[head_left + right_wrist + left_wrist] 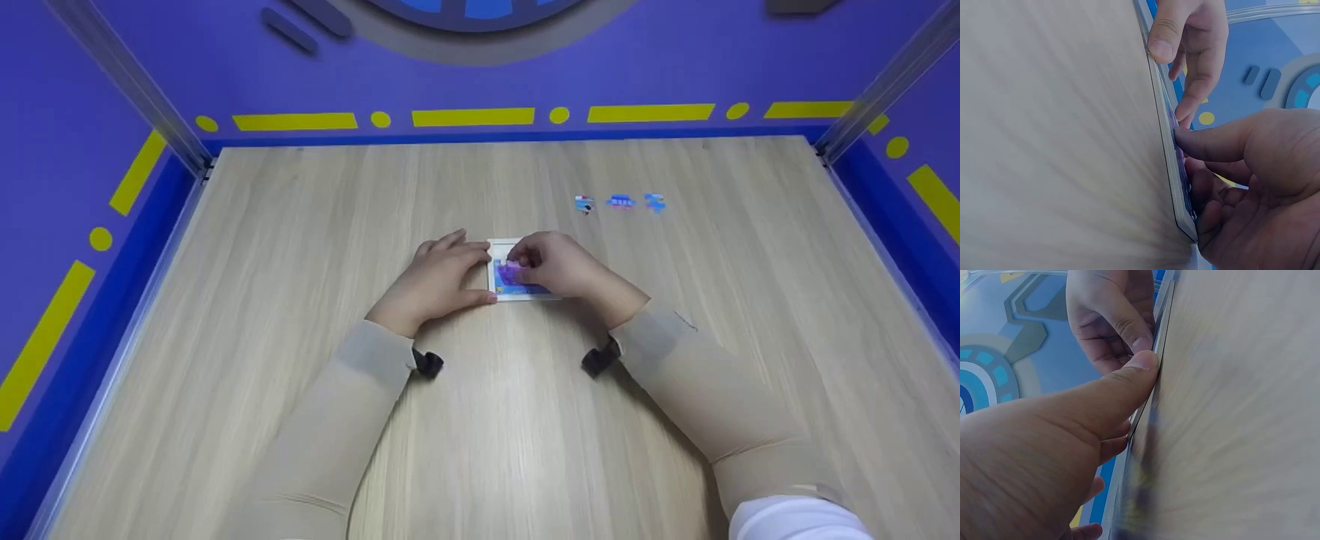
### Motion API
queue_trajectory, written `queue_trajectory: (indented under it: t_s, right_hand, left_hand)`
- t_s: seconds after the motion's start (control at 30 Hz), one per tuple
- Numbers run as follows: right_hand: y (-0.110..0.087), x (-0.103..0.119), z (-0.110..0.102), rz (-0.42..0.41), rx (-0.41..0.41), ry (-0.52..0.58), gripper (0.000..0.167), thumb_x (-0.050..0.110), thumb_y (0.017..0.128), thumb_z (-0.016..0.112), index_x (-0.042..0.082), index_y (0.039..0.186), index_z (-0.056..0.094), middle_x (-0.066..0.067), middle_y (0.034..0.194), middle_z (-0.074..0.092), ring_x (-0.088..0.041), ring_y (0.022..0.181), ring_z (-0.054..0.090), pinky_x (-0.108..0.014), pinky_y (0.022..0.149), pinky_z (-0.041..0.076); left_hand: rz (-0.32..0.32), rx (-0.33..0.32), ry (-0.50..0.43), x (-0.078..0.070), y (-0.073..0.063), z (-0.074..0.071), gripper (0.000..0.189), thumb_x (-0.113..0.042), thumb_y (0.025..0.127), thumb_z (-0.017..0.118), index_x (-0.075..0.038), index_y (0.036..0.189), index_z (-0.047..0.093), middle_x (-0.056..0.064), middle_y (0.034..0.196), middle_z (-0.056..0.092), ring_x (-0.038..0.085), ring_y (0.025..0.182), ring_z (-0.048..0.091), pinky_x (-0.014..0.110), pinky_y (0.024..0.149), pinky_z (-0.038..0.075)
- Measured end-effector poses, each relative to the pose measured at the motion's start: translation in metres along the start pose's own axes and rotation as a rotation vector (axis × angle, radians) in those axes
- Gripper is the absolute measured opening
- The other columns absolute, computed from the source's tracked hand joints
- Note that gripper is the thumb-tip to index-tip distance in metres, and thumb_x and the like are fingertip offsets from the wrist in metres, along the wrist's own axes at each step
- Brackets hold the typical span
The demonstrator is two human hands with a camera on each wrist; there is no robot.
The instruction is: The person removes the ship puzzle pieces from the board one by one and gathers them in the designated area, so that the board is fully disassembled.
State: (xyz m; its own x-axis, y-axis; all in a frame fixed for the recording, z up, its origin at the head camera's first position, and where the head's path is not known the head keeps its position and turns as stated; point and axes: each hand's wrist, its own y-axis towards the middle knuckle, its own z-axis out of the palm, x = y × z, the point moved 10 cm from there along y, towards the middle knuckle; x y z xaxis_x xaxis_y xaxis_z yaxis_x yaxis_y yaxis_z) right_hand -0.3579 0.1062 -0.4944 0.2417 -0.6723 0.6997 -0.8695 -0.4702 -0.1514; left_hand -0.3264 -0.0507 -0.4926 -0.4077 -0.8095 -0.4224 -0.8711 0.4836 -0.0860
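A small white-framed jigsaw puzzle (504, 297) lies flat on the table, with purple and blue pieces inside its border. My left hand (441, 279) rests at its left side, thumb on the lower left corner and a fingertip by the upper left one. Over the puzzle's right part, my right hand (559, 264) has curled fingers and pinches a purple puzzle piece (513, 274), mostly covered by the fingertips. The right wrist view shows the thumb (1207, 143) low against the puzzle's face. From the left wrist side, the left thumb (1129, 377) touches the frame's edge.
Three loose puzzle pieces lie in a row behind and to the right: one with a dark and red pattern (584, 204), a blue one (621, 201) and another blue one (655, 202). Blue-purple panels (480, 90) wall the wooden table (337, 202) at the back and sides.
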Motion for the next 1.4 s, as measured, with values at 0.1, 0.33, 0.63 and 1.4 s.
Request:
queue_trajectory:
  t_s: [0.1,0.33,0.63,1.4]
  right_hand:
    - [0.0,0.001,0.001,-0.001,0.0,0.013,0.022,0.007,0.105,0.077,0.003,0.127,0.078,-0.007,0.105,0.069,-0.021,0.097,0.059,-0.034,0.087,0.048]
    - [0.0,0.001,0.002,0.003,-0.006,0.046,0.023,0.003,0.103,0.078,0.004,0.125,0.075,-0.008,0.11,0.07,-0.022,0.1,0.061,-0.035,0.091,0.05]
    - [-0.002,0.006,-0.003,-0.04,-0.05,0.071,0.02,0.0,0.1,0.082,0.006,0.118,0.077,-0.011,0.114,0.075,-0.023,0.102,0.066,-0.039,0.094,0.056]
    - [-0.001,0.003,-0.011,-0.086,-0.116,0.032,0.016,0.002,0.099,0.08,0.007,0.113,0.085,-0.011,0.104,0.082,-0.022,0.095,0.073,-0.034,0.087,0.057]
  left_hand:
    - [-0.002,-0.001,-0.002,0.001,0.0,0.0,0.074,-0.061,0.102,0.078,-0.017,0.16,0.064,-0.002,0.179,0.05,0.034,0.177,0.025,0.061,0.143,0.02]
    - [-0.005,-0.004,-0.008,0.002,-0.002,0.001,0.074,-0.061,0.102,0.079,-0.017,0.159,0.064,-0.002,0.179,0.051,0.034,0.177,0.025,0.062,0.143,0.019]
    - [-0.011,-0.007,-0.007,0.002,-0.001,0.0,0.073,-0.061,0.102,0.079,-0.017,0.159,0.065,-0.002,0.178,0.051,0.035,0.177,0.026,0.065,0.142,0.021]
    - [-0.004,0.002,-0.007,0.001,-0.001,0.0,0.074,-0.061,0.102,0.078,-0.017,0.159,0.065,-0.002,0.179,0.051,0.035,0.178,0.024,0.063,0.143,0.02]
